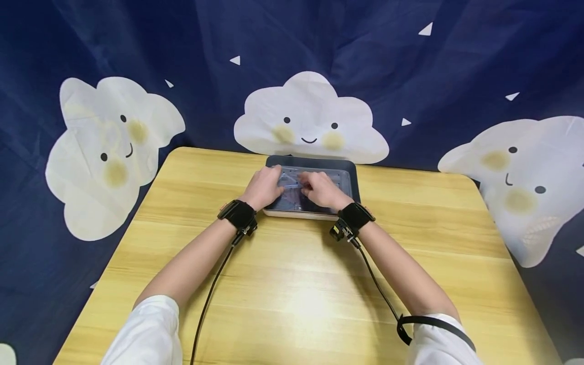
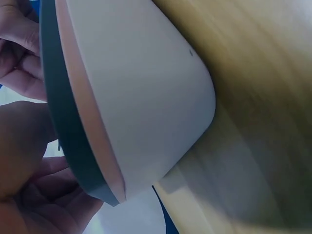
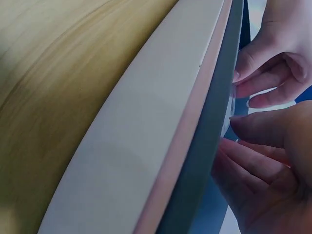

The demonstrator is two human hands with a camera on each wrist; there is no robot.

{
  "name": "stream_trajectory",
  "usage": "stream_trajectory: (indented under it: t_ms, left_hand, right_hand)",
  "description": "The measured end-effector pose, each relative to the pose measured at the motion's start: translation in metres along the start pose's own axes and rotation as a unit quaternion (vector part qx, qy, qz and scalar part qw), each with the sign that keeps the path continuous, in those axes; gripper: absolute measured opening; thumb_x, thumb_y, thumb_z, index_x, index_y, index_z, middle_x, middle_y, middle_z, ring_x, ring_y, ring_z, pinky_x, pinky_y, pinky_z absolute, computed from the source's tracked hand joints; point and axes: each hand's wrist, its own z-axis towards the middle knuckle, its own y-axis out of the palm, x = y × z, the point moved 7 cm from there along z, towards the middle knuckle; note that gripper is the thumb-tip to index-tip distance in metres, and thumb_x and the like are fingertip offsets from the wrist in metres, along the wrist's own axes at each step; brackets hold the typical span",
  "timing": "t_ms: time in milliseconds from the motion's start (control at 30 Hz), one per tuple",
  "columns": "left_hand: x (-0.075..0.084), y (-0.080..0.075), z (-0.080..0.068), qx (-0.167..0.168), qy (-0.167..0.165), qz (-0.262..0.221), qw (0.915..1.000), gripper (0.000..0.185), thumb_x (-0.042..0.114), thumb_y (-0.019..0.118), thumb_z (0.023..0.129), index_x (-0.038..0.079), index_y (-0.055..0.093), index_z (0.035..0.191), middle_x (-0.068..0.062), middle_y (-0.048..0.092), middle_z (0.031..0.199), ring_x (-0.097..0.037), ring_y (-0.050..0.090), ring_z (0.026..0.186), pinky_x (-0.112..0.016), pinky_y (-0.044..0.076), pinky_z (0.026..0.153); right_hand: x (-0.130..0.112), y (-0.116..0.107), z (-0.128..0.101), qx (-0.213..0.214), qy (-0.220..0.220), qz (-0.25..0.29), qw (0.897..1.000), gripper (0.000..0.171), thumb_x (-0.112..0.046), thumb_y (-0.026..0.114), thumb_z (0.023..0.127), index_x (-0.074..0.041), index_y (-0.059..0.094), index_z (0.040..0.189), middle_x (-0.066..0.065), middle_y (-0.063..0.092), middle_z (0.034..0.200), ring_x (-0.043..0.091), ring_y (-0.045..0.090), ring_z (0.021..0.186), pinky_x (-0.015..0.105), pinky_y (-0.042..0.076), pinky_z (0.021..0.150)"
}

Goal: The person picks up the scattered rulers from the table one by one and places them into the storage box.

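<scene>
A dark grey tray with a pale underside sits at the far middle of the wooden surface, just in front of a dark blue cloth printed with smiling white clouds. Both hands are inside the tray, close together over a clear plastic bag that lies flat in it. The left hand rests on the bag's left part with its fingers curled down toward the middle, and the right hand lies on the right part with its fingers bent toward the left hand; the fingertips of the two hands meet at a small pale strip on the bag. In the right wrist view, fingers pinch something thin and clear just past the tray's rim, though how firm the hold is cannot be told. The left wrist view shows mostly the tray's pale side and the left palm beside it. Each wrist wears a black band with a cable running back across the surface, and both sleeves are white.
</scene>
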Motion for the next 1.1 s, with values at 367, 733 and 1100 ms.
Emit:
stream_trajectory:
  t_ms: [367,733,1100]
  left_hand:
    - [0.006,0.003,0.013,-0.014,0.010,0.040,0.9990,0.036,0.010,0.075,0.095,-0.006,0.062,0.124,-0.020,0.071,0.099,-0.038,0.071,0.096,-0.049,0.056,0.081]
    - [0.006,0.010,0.016,-0.028,0.010,0.059,0.9978,0.034,0.011,0.076,0.095,-0.005,0.063,0.123,-0.020,0.071,0.100,-0.037,0.071,0.093,-0.047,0.057,0.081]
    - [0.001,-0.017,-0.034,0.070,-0.042,-0.133,0.9878,0.053,0.026,0.072,0.101,-0.005,0.057,0.141,-0.023,0.074,0.114,-0.035,0.073,0.095,-0.047,0.059,0.085]
  right_hand:
    - [0.006,0.003,0.004,-0.030,0.013,0.007,0.999,0.053,0.000,0.059,0.102,0.006,0.047,0.153,0.028,0.064,0.138,0.040,0.061,0.130,0.048,0.051,0.106]
    - [0.009,0.008,0.007,-0.038,0.017,-0.001,0.999,0.052,0.000,0.054,0.104,0.005,0.044,0.155,0.027,0.060,0.144,0.040,0.056,0.135,0.049,0.047,0.111]
    - [-0.007,-0.038,-0.066,0.121,-0.001,0.133,0.984,0.052,-0.008,0.053,0.108,-0.004,0.040,0.159,0.021,0.050,0.156,0.034,0.050,0.143,0.047,0.043,0.116]
